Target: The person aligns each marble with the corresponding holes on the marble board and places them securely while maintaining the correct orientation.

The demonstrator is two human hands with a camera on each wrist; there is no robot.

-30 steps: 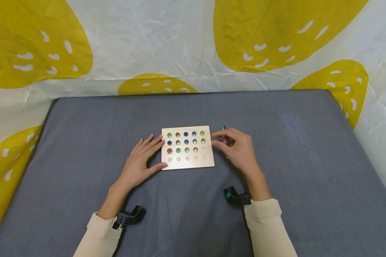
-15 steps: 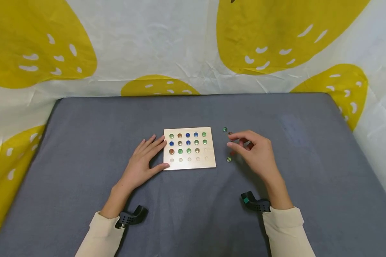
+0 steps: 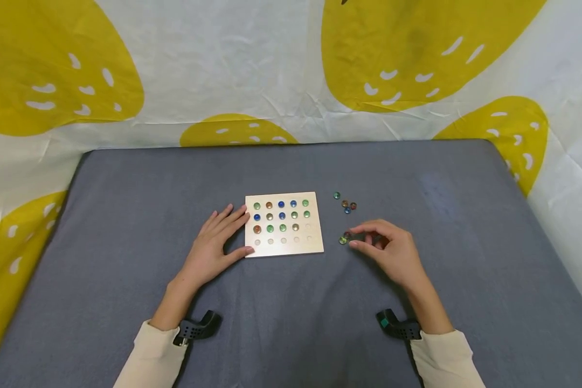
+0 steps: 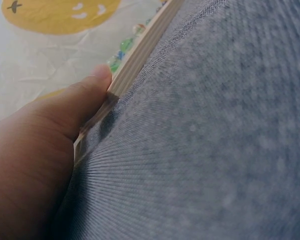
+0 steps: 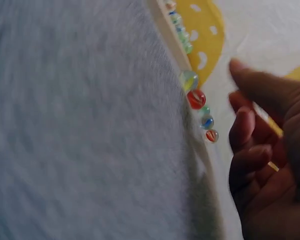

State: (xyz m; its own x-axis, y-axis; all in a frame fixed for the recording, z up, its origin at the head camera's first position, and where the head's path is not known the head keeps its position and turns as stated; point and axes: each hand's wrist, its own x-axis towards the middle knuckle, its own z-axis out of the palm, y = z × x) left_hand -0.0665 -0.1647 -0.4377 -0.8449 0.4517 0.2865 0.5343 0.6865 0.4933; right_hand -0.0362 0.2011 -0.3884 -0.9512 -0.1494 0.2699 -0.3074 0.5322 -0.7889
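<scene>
A pale wooden board [image 3: 315, 249] with rows of shallow hollows lies mid-table. Green, blue and brownish marbles fill its two far rows and most of the third. The nearest row shows bare hollows. My left hand [image 3: 213, 245] rests spread along the board's left side, thumb and fingertips at its edge. To the right of the board, my right hand [image 3: 388, 248] has its thumb and index finger apart, close to a yellow-green marble [image 3: 343, 240] and a red marble [image 5: 196, 99]. Nothing shows between those fingers in the right wrist view.
A small cluster of marbles lies beyond the right hand, among them a blue marble [image 3: 347, 210] and a green marble [image 3: 337, 195]. Grey cloth [image 3: 174, 178] covers the table. Behind it hangs a white and yellow patterned sheet [image 3: 233, 64].
My right hand has moved away from the board's right edge, then nearer to the body, uncovering the loose marbles. The left hand stays at the board, and the marbles in it look the same.
</scene>
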